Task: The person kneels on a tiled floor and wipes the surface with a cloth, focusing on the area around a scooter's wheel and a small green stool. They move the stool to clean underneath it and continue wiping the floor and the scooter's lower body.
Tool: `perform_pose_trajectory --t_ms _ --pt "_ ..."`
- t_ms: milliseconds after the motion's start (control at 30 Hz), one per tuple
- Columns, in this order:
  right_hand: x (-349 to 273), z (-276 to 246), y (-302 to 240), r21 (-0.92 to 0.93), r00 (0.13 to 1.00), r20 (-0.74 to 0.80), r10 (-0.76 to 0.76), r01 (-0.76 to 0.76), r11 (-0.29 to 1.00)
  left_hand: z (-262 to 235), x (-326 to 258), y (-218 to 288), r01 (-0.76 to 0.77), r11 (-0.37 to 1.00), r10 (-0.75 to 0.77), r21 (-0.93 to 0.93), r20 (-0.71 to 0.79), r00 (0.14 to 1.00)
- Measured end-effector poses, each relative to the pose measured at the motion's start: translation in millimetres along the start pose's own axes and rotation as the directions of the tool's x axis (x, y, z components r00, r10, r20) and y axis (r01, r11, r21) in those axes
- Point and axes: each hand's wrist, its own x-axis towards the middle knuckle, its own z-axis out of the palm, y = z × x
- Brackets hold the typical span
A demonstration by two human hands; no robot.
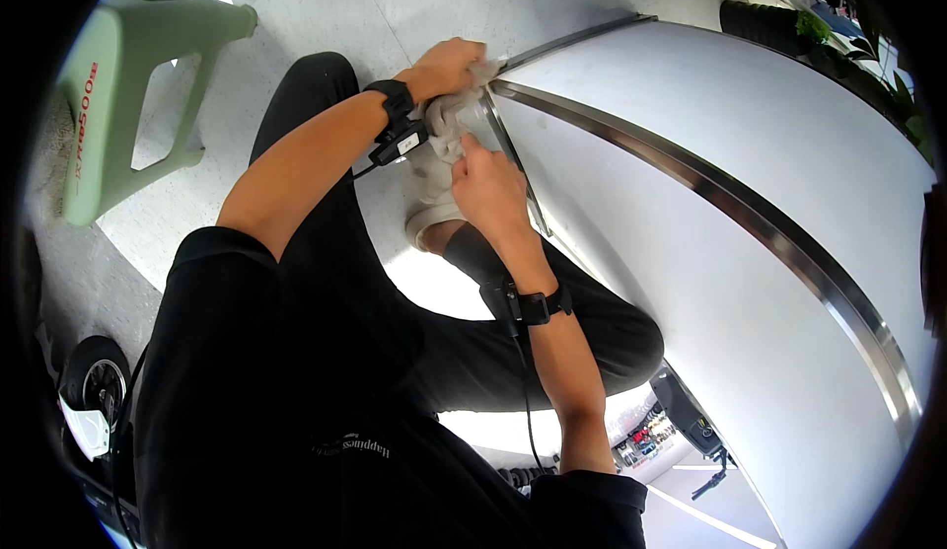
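A crumpled pale grey cloth [446,120] hangs between my two hands, beside the corner of a white cabinet-like panel [631,194] with shiny metal edging [691,169]. At the metal corner, my left hand [449,68] is closed on the cloth's upper end, and a thin bit of it shows past the fingers. My right hand [490,189] sits lower and nearer to me, fingers curled round the cloth's side. Both wrists wear black straps with small devices and cables.
A light green plastic stool [113,105] stands on the grey tiled floor [335,6] to the left. My bent black-trousered legs [395,342] frame the work area. A small wheel [97,376] is at the lower left, and plants [814,26] are at the far right.
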Motion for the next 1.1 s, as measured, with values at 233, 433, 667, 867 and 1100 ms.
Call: perform_pose_trajectory --t_ms 233,433,667,867,1100 --pt "0.3 -24.7 -4.2 -0.023 0.998 -0.055 0.026 -0.027 0.999 -36.8 -44.4 -80.7 0.501 0.865 -0.501 0.0 -0.006 0.865" --pt "9.1 13.3 32.3 -0.044 0.994 -0.084 0.066 -0.07 0.997 -17.1 -32.4 -29.8 0.651 0.696 -0.669 -0.303 0.059 0.741" --pt "24.2 13.5 48.9 -0.022 0.979 -0.048 0.199 -0.2 0.979 43.7 -7.2 14.6 0.269 0.888 -0.359 -0.373 -0.197 0.912" --pt "22.7 16.8 49.9 0.0 0.979 0.058 0.196 -0.196 0.981 69.0 -29.3 7.8 0.368 0.876 -0.433 -0.311 -0.172 0.885" --pt "21.5 12.6 51.1 -0.024 0.988 0.057 0.141 -0.14 0.99 2.7 -48.2 15.2 0.704 0.676 -0.526 -0.217 0.528 0.667"
